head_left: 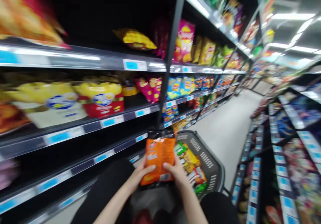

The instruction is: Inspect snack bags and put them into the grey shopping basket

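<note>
the orange snack bag [158,158] is held upright over the dark shopping basket [213,170], pinched at its lower edge by the left hand [140,177] and right hand [177,172]. gripped so low, it could flop sideways and miss the packets [192,165] inside.

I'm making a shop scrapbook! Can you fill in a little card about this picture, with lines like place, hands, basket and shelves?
place: shop aisle with snack shelves on both sides
left hand: grips the lower left edge of the orange packet
right hand: grips the packet's lower right edge
packet: upright, held over the basket
basket: dark plastic, already holds several snack packets
shelves: chip bags above blue price tags
</note>
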The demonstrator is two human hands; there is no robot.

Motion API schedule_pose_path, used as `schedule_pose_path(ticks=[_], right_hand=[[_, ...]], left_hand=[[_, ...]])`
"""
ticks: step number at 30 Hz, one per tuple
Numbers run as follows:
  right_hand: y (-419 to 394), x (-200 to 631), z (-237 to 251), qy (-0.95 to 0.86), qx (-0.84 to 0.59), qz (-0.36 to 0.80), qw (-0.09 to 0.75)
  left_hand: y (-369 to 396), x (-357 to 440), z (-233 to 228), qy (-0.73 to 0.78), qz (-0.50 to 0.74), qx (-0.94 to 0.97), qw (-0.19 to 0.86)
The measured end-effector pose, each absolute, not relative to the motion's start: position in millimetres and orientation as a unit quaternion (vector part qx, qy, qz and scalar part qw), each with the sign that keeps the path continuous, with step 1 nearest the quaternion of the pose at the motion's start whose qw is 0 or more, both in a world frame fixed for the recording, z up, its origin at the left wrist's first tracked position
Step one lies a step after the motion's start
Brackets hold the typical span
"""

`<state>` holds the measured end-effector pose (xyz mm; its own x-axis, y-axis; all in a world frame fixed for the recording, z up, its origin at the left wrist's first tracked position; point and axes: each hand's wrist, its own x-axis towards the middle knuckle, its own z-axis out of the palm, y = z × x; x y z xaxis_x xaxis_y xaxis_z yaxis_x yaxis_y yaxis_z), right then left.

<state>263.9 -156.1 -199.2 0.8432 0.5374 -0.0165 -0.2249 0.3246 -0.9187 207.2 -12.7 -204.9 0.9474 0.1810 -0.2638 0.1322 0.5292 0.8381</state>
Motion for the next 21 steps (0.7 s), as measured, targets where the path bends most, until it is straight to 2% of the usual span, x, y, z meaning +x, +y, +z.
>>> schedule_pose_path(ticks=[3, 21], right_hand=[[-153.3, 276.3, -204.5, -0.187, -0.537, 0.201, 0.798], [-145.1, 258.0, -227.3, -0.177, -0.506, 0.111, 0.837]], left_hand=[[-11.2, 221.6, -211.9, 0.205, 0.023, 0.516, 0.832], [-17.2, 217.8, -197.7, 0.135, 0.026, 0.541, 0.830]])
